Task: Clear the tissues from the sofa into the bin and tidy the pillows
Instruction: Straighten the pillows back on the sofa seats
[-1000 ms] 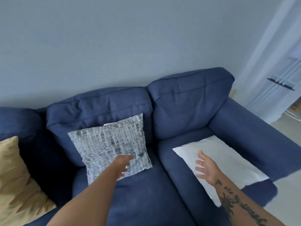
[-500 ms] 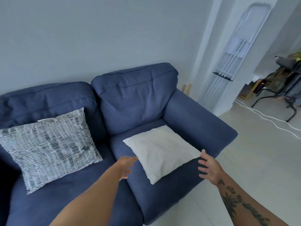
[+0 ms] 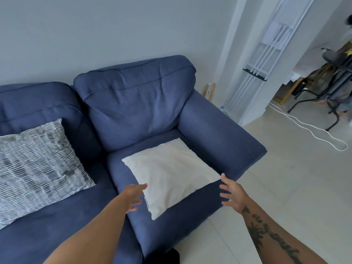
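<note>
A white pillow lies flat on the right seat of the blue sofa, its near corner over the seat's front edge. My left hand reaches to the pillow's left edge with fingers relaxed, holding nothing. My right hand hovers spread just off the pillow's right corner, thumb close to it. A black-and-white patterned pillow leans against the middle backrest. No tissues or bin are in view.
The sofa's right armrest borders the white pillow. Pale tiled floor spreads to the right, with a white cable looping across it. A white folded rack leans on the wall; chairs and a person sit at far right.
The view has swung right from the patterned pillow to the sofa's right end. My left hand left the patterned pillow and both hands moved to either side of the white pillow.
</note>
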